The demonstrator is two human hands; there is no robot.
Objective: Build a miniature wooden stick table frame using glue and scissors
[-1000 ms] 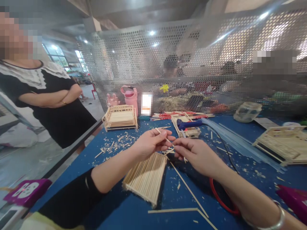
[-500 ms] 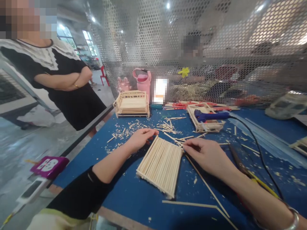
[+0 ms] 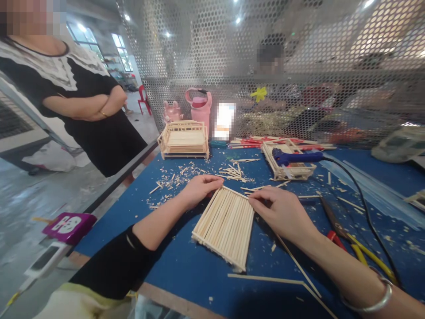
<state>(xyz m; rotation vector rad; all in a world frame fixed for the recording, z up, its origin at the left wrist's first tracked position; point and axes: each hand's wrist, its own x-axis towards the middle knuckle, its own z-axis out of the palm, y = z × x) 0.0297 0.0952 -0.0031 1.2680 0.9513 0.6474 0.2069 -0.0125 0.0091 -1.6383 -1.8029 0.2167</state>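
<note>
The left hand (image 3: 199,190) and its forearm are bare as far as the elbow. There, down and left of the stick panel (image 3: 226,226), a snug black sleeve (image 3: 113,261) begins, with a small pale curved mark near its edge. Farther from the panel on that same side, pale yellow-green fabric (image 3: 76,303) shows beneath the sleeve. The right hand (image 3: 282,210), just right of the panel, is bare too. A smooth, rounded silver bangle (image 3: 368,303) circles the wrist, well down and right of the panel.
</note>
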